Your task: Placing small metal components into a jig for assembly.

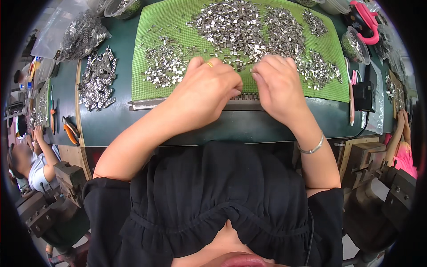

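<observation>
My left hand is closed, its fingers curled downward above a long grey metal bar with small metal links set along it. Facing it, my right hand has thumb and forefinger pinched together. Whatever either hand's fingertips hold is hidden or too small to make out. Just beyond the hands, a large pile of small silvery metal pieces lies on a green textured mat. Smaller piles spread to the left and to the right.
Linked metal strips and a plastic bag of more strips lie left of the mat. Orange-handled pliers sit farther left. A black adapter with a cord and a clear tub stand right. Other people work at both sides.
</observation>
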Available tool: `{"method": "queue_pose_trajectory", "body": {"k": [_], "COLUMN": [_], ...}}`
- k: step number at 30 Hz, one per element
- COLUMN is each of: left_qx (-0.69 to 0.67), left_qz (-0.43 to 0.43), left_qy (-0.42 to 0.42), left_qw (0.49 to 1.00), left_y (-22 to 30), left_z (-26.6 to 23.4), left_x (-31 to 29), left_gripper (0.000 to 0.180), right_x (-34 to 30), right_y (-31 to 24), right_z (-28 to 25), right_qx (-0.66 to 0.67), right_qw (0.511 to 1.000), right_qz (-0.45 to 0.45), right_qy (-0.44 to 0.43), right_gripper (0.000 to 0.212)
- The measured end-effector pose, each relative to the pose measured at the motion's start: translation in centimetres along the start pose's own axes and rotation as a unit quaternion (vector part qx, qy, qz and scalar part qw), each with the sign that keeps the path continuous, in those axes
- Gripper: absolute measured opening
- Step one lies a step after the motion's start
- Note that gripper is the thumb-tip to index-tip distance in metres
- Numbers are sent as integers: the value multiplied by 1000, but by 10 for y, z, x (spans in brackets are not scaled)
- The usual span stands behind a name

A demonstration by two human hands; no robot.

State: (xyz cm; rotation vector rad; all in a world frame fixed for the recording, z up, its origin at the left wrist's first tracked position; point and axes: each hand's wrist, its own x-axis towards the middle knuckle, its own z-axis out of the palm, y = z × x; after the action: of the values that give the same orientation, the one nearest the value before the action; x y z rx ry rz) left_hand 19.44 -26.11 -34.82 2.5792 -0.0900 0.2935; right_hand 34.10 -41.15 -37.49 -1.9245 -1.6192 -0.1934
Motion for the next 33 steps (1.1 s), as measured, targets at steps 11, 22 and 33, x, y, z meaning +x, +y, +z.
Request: {"method": "queue_pose_trajectory", "body": {"k": [11,22,33], "left_qx": [137,59,147], "left_qz": [67,-4,33], "left_qy": [44,54,109], "left_qw": [987,997,983], "left_y": [2,8,3], "left_z": [17,13,17], "left_x": [-20,-31,-45], "left_gripper": [24,42,30], "right_x": [-21,-44,-34], "right_y": [-18,-19,-28], "right_z": [-11,-8,0], "right_qx": [31,-44,69], "right_qw": [997,998,997], "right_qz": [-2,-24,18], "right_qy": [-67,-27,17], "right_gripper": [8,32,26]}}
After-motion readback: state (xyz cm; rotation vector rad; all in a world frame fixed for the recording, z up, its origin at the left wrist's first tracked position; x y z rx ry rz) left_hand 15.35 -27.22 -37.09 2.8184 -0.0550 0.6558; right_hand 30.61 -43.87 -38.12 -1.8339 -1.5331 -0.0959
